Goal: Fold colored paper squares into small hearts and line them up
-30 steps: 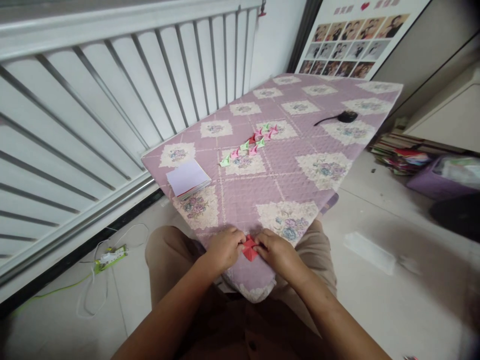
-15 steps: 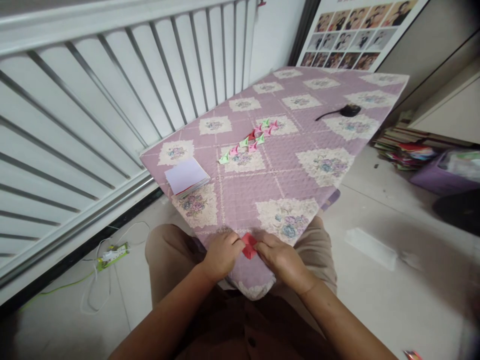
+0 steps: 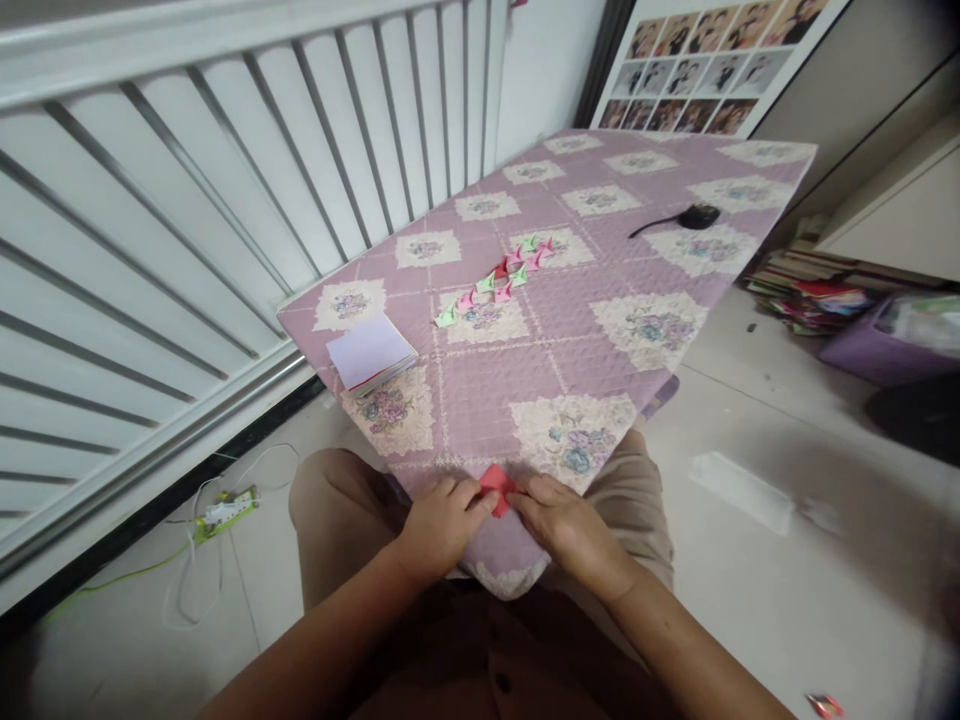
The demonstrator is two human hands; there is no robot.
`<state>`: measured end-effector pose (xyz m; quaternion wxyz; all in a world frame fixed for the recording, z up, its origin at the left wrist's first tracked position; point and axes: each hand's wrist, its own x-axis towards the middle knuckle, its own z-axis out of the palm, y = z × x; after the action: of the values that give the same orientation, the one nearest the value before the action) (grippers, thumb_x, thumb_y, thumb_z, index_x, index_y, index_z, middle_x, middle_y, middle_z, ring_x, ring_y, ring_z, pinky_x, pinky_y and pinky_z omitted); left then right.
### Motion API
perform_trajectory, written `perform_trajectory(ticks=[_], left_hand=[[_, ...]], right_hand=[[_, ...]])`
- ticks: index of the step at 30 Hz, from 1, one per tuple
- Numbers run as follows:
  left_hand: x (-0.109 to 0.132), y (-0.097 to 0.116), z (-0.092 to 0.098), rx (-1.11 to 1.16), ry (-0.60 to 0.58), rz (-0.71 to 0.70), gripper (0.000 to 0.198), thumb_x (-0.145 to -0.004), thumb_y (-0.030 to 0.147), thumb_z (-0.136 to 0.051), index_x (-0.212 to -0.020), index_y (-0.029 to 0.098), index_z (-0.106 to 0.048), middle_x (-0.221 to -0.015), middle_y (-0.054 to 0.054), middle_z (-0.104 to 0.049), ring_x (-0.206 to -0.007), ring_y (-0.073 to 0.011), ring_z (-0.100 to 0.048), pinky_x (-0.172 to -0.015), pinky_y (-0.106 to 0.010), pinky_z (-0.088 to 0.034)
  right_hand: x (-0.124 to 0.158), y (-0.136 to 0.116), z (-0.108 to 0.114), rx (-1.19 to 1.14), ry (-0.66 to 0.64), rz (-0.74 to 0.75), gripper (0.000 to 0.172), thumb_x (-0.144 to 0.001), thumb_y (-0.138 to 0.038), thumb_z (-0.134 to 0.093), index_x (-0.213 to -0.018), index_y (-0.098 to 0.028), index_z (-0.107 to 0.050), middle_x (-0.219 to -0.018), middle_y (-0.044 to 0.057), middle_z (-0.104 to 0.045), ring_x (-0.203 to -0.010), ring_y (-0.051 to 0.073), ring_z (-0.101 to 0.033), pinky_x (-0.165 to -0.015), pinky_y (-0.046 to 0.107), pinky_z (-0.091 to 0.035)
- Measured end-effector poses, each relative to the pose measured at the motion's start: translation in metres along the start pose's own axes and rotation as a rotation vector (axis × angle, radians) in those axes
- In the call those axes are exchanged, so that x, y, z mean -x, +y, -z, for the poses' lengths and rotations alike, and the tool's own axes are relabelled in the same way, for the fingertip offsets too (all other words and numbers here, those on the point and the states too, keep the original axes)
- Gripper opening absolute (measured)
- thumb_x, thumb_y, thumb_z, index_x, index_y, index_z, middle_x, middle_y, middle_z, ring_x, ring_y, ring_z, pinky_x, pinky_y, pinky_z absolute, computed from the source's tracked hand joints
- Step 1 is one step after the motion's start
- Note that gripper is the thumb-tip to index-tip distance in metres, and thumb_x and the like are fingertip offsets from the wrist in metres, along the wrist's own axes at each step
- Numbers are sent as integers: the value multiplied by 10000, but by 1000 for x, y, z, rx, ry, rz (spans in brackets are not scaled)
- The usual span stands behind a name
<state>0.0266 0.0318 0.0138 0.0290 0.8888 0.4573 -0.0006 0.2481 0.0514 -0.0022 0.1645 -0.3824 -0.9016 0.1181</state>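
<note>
A small folded piece of red paper (image 3: 496,483) lies on the near corner of the cloth-covered table (image 3: 495,385). From its left side, my left hand (image 3: 442,522) grips it, the thumb pressed on the paper. My right hand (image 3: 561,520) pinches its right edge between thumb and fingers. Farther up the table stand several small folded paper pieces (image 3: 501,270) in green, pink and red, set in two slanting rows. To the left rests a stack of square paper sheets (image 3: 372,353), with a pale lilac sheet on top.
A black object with a thin tail (image 3: 697,216) lies toward the table's far right. A white radiator (image 3: 225,190) runs along the left edge. On the floor are a power strip (image 3: 226,510) with cables, a purple bin (image 3: 892,345) and piled books (image 3: 795,280).
My left thumb has moved to the right onto the lower part of the red paper. My right hand stays at the paper's right edge. The view has shifted slightly.
</note>
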Motion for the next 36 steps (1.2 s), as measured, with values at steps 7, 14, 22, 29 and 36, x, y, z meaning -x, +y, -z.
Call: perform_trajectory(ticks=[7,14,22,29,36], left_hand=[[11,14,7,-98,-17,-4,407,-950,272,-412,-1357,281,-428,-1295,-84,-535,-918,-233,-538,-700,-361,-439],[15,16,4,-52,-31,27,425,-937,273,-431,-1362,263,-435,-1336,-96,-513,-999,-254,-518,-739,-379,-420],[1,7,11,248,-43,168,283,-911,238,-472,-1153,265,-616,-1182,-40,-591,-979,-215,-522,-836,-349,-428],[-27,5,19,384,-89,388,155,-884,312,-543,-941,189,-619,-997,-58,-592,-925,-196,-554,-810,-305,-434],[-37,1,22,370,-150,396,220,-819,290,-616,-1002,183,-559,-1043,-76,-598,-989,-231,-559,-857,-330,-417]], right_hand=[[2,-12,1,99,71,8,246,-904,-182,-515,-1118,-187,-635,-976,65,-647,-893,205,-551,-797,332,-460],[8,-31,-8,111,112,-89,273,-876,-167,-568,-1139,-208,-627,-1115,50,-661,-1027,230,-524,-876,365,-375],[-6,-32,-2,-46,155,-300,105,-884,-264,-575,-875,-237,-676,-931,28,-668,-886,191,-558,-795,335,-366],[-25,-31,2,-7,101,-459,128,-770,-243,-688,-870,-186,-630,-873,65,-613,-841,220,-547,-743,331,-406],[-23,-29,2,-36,122,-492,352,-752,-239,-687,-1089,-184,-601,-1011,98,-617,-935,248,-554,-816,368,-433]])
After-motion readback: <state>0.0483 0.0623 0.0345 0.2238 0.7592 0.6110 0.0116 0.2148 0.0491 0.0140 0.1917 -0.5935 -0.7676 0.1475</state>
